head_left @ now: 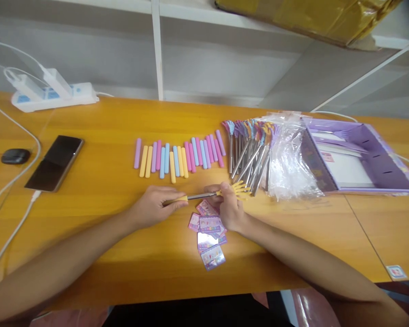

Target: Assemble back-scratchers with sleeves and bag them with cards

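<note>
A yellow hand-shaped scratcher with a metal rod (pixel 202 196) lies level between my hands. My left hand (pixel 155 204) is closed around its yellow handle end. Near the yellow claw, my right hand (pixel 230 206) pinches the other end. Several small printed cards (pixel 213 257) are piled on the table just below my right hand. Above the hands runs a row of pink, purple, blue and yellow tubes (pixel 175 161). To their right lies a heap of metal-rod scratchers (pixel 250 152) with coloured claws, beside a stack of clear plastic bags (pixel 289 159).
An open purple box (pixel 388 181) with papers inside stands at the right on the wooden table (pixel 105 254). At the left are a phone (pixel 54 162), a black mouse (pixel 15 156), white cables and a power strip (pixel 80 94). A taped carton (pixel 310 16) sits on the shelf above.
</note>
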A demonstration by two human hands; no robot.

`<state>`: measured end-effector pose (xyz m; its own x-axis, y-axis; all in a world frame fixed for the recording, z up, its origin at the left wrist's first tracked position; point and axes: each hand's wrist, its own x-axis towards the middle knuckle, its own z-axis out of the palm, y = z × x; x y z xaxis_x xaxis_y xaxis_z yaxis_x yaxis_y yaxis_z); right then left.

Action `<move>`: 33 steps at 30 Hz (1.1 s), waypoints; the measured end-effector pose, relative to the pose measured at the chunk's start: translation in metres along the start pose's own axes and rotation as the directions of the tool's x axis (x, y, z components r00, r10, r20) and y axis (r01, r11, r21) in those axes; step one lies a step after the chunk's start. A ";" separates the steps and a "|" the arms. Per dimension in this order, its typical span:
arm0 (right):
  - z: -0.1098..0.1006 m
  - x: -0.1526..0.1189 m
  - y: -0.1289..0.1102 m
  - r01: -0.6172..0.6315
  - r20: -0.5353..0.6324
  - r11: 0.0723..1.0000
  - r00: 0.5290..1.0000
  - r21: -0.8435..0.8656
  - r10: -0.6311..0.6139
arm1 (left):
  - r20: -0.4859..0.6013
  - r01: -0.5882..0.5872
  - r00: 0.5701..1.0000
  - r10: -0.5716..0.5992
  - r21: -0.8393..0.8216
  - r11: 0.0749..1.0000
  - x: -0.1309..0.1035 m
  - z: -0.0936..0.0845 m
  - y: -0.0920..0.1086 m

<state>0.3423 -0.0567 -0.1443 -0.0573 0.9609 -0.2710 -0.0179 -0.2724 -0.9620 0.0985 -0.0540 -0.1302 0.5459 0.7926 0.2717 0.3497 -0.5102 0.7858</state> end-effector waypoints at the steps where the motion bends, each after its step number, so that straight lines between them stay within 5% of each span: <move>1: 0.001 0.000 0.000 0.000 -0.007 1.000 1.000 -0.006 0.000 | -0.001 -0.003 1.000 0.003 0.004 1.000 0.000 0.000 0.000; 22: 0.007 -0.001 0.003 -0.023 -0.043 0.998 0.999 -0.050 0.021 | 0.010 0.025 1.000 -0.025 -0.001 1.000 0.001 0.000 0.002; 30: 0.003 0.001 0.001 0.014 0.066 0.998 0.998 -0.065 -0.010 | 0.006 0.012 1.000 -0.012 0.016 1.000 0.001 0.001 0.001; 33: -0.001 0.005 -0.012 0.075 0.188 0.994 0.980 -0.079 -0.059 | -0.008 0.029 1.000 -0.028 0.033 0.999 0.002 0.001 0.002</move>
<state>0.3434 -0.0490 -0.1342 -0.2428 0.9487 -0.2023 0.0567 -0.1943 -0.9793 0.1008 -0.0541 -0.1286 0.5295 0.8094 0.2539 0.3898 -0.4980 0.7746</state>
